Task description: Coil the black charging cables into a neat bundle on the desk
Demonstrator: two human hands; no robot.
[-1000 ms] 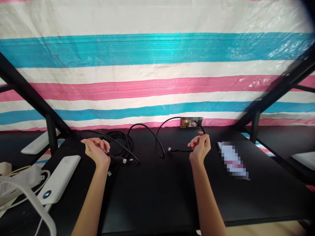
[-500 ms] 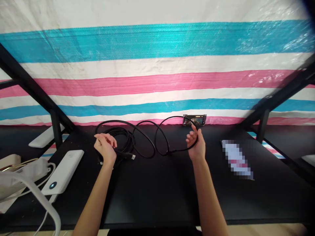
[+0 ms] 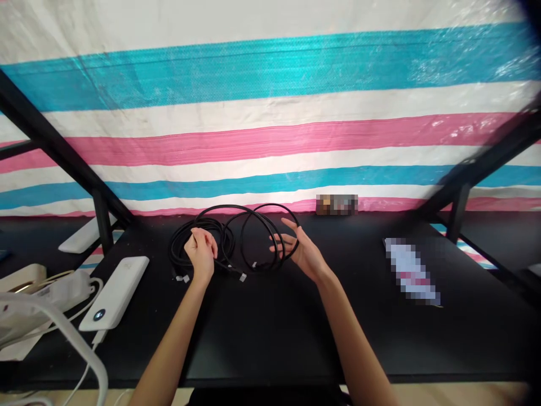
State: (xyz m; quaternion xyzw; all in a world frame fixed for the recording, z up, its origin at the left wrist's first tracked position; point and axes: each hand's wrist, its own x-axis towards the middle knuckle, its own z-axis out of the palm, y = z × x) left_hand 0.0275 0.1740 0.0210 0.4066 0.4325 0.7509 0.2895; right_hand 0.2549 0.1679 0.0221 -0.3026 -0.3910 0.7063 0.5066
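Observation:
A long black cable (image 3: 226, 239) lies in loose loops near the back of the black desk, with small white tags or metal plug ends showing along its front. My left hand (image 3: 202, 254) is closed in a pinch at the left coil, with a strand of the cable in its fingers; the exact grip point is hidden. To the right, my right hand (image 3: 306, 251) has its fingers spread and its palm turned left. The cable's right loops pass across its fingers and rest against the palm, without a firm grip.
A white power bank (image 3: 114, 293) with a plugged-in white lead lies at left, beside a white power strip (image 3: 63, 296). A blurred small object (image 3: 337, 204) stands against the striped sheet (image 3: 270, 135). A pixelated flat item (image 3: 412, 270) lies at right. Black frame bars slant on both sides.
My right hand has moved left, bringing the cable's right loops closer to the coil, and its fingers have spread. My left hand stays pinched, slightly further right in view.

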